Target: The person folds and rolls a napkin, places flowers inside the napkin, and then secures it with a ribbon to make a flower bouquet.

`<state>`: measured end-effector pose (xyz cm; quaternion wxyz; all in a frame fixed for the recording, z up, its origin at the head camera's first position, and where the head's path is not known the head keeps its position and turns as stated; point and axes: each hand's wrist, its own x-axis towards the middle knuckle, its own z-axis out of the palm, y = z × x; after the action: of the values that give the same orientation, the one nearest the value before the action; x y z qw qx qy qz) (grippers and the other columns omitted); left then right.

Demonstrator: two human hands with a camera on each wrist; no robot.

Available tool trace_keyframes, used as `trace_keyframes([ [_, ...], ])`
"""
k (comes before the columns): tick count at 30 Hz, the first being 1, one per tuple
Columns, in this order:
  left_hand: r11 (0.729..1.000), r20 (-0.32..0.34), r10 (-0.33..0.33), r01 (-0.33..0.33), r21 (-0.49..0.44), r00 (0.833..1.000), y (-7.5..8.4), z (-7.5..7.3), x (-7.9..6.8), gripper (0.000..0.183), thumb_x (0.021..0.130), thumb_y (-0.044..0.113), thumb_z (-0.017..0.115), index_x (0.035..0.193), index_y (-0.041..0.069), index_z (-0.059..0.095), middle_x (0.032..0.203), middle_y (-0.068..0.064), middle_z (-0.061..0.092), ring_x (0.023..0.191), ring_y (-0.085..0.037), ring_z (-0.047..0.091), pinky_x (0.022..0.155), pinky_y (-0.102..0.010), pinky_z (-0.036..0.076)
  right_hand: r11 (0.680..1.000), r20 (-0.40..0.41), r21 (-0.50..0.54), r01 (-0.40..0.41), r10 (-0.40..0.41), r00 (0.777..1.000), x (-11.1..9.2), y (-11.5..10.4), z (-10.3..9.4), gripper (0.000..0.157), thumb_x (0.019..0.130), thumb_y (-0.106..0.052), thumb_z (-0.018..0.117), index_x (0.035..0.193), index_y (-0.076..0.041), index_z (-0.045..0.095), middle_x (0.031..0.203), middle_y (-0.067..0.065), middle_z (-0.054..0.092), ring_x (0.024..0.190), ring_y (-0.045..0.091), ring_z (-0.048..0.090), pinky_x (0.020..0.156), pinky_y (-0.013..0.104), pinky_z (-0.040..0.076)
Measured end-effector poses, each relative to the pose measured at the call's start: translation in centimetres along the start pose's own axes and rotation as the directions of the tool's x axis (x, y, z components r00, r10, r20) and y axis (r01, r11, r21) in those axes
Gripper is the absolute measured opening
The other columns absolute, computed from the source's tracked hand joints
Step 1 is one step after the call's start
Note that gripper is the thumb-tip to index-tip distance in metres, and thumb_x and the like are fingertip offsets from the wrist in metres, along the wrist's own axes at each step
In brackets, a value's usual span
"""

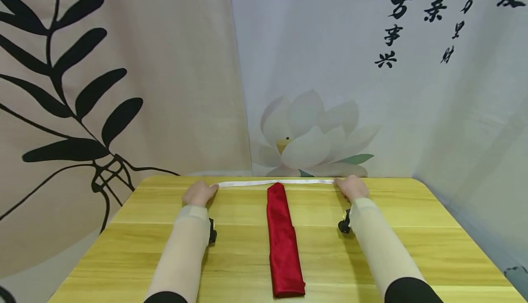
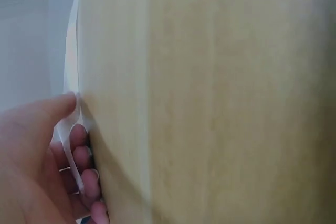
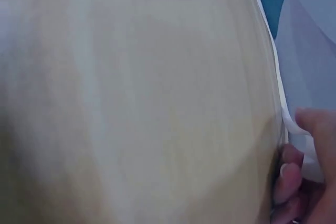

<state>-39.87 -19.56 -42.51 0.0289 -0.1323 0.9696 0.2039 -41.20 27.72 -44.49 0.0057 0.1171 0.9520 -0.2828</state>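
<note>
A white ribbon stretches between both hands along the far edge of the table, in the head view. My left hand pinches its left end; in the left wrist view the thumb presses the ribbon against curled fingers. At the other end my right hand pinches it too, thumb over curled fingers in the right wrist view, with the ribbon running away along the edge. A long folded bundle of shiny red cloth lies lengthwise between the arms, its narrow far tip meeting the ribbon.
The wooden table has rounded far corners. Behind it hangs a pale curtain printed with black leaves, a white lotus and black writing. A small black device is strapped at each wrist.
</note>
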Motion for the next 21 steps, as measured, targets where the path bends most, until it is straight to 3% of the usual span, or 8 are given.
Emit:
trace_keyframes([
  [5, 0.999, 0.021, 0.027, -0.026, -0.041, 0.999, -0.4, 0.1, -0.1, 0.058, 0.097, 0.053, 0.044, 0.062, 0.008, 0.055, 0.065, -0.01, 0.053, 0.054, -0.02, 0.044, 0.046, -0.031, 0.034, 0.999, -0.037, -0.011, 0.039, -0.039, 0.999, -0.1, 0.6, 0.0, 0.05, 0.095, -0.04, 0.049, 0.059, -0.007, 0.055, 0.053, 0.007, 0.051, 0.051, 0.024, 0.051, 0.049, 0.035, 0.04],
  [8, 0.994, 0.013, 0.078, -0.077, -0.083, 0.997, -0.7, -0.1, -0.1, 0.054, 0.098, 0.049, 0.045, 0.092, 0.0, 0.065, 0.095, -0.019, 0.064, 0.075, -0.029, 0.058, 0.06, -0.04, 0.046, 0.996, -0.065, -0.018, 0.089, -0.09, 0.994, -0.1, 0.8, -0.2, 0.04, 0.096, -0.034, 0.05, 0.09, 0.004, 0.06, 0.08, 0.02, 0.062, 0.071, 0.035, 0.059, 0.062, 0.045, 0.046],
  [12, 0.973, 0.017, 0.167, -0.161, -0.165, 0.986, -1.1, -0.3, 0.1, 0.052, 0.1, 0.039, 0.045, 0.136, 0.0, 0.048, 0.134, -0.023, 0.052, 0.113, -0.041, 0.054, 0.089, -0.053, 0.044, 0.986, -0.073, -0.009, 0.164, -0.165, 0.984, -0.2, 1.1, -0.5, 0.053, 0.095, -0.026, 0.051, 0.135, 0.007, 0.041, 0.127, 0.031, 0.053, 0.107, 0.05, 0.055, 0.087, 0.058, 0.043],
  [16, 0.948, 0.037, 0.231, -0.216, -0.234, 0.972, -1.4, -0.4, 0.3, 0.052, 0.101, 0.025, 0.047, 0.146, 0.002, 0.036, 0.143, -0.025, 0.043, 0.126, -0.046, 0.043, 0.098, -0.058, 0.037, 0.98, -0.045, -0.026, 0.195, -0.196, 0.979, -0.7, 1.3, -0.9, 0.057, 0.096, -0.023, 0.051, 0.143, 0.003, 0.034, 0.14, 0.034, 0.04, 0.116, 0.054, 0.048, 0.091, 0.061, 0.041],
  [21, 0.944, 0.02, 0.258, -0.248, -0.219, 0.966, -2.0, -0.5, 0.3, 0.048, 0.098, 0.015, 0.051, 0.143, 0.002, 0.041, 0.141, -0.024, 0.046, 0.127, -0.046, 0.042, 0.1, -0.058, 0.035, 0.992, -0.036, -0.057, 0.115, -0.117, 0.992, -1.3, 2.1, -1.7, 0.052, 0.095, -0.018, 0.045, 0.142, 0.003, 0.036, 0.136, 0.039, 0.037, 0.116, 0.054, 0.046, 0.084, 0.061, 0.044],
])
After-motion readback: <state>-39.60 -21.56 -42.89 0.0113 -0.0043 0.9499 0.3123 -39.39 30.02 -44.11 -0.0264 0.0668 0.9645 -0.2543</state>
